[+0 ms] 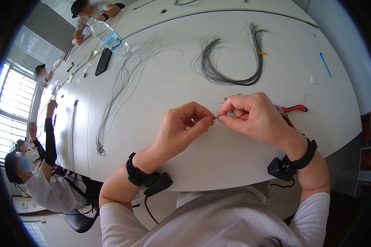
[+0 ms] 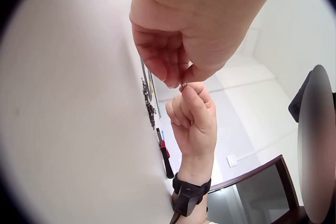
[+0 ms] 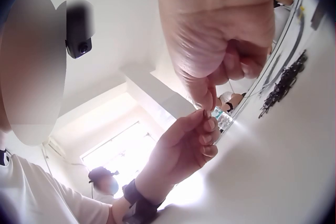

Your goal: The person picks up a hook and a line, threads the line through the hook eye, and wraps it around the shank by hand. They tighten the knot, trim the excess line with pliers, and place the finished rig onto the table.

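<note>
White shirt sleeves (image 1: 123, 218) sit closest, at the near edge of the table (image 1: 160, 82). Just over that edge the left hand (image 1: 181, 127) and right hand (image 1: 251, 115) meet fingertip to fingertip, each pinching a small metal piece (image 1: 215, 118) between thumb and forefinger. Red-handled pliers (image 1: 294, 109) lie right of the right hand, partly behind it. Farther off lies a looped bundle of dark cords (image 1: 231, 78).

White table (image 1: 173, 82), black cords (image 1: 231, 78), pliers (image 1: 294, 109)
</note>
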Demonstrator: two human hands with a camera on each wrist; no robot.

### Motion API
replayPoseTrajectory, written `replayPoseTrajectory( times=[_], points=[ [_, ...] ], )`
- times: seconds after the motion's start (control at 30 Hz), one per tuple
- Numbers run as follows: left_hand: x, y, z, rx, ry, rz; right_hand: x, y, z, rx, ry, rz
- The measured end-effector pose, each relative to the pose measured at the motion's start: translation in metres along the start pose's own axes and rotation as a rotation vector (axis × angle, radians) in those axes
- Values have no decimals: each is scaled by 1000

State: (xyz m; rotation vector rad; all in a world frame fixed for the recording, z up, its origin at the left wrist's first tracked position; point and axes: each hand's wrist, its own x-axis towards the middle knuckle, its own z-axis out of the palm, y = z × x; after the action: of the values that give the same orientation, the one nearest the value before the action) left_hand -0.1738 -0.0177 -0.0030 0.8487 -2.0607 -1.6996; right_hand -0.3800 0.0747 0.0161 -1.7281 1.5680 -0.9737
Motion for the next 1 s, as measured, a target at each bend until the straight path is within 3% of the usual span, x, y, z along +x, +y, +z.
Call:
replayPoseTrajectory(
  times=[0.2, 0.47, 0.6, 0.87, 1.0],
  points=[
    [1, -3, 3, -124, 57, 52, 0, 0, 0, 18, 19, 2],
    [1, -2, 3, 169, 99, 196, 0, -1, 1, -15, 21, -13],
    [0, -3, 2, 132, 94, 196, 0, -1, 1, -20, 8, -34],
    [-2, -2, 2, -66, 50, 23, 0, -2, -1, -15, -36, -18],
    [0, -4, 2, -61, 66, 47, 0, -3, -1, -12, -44, -14]
  ],
)
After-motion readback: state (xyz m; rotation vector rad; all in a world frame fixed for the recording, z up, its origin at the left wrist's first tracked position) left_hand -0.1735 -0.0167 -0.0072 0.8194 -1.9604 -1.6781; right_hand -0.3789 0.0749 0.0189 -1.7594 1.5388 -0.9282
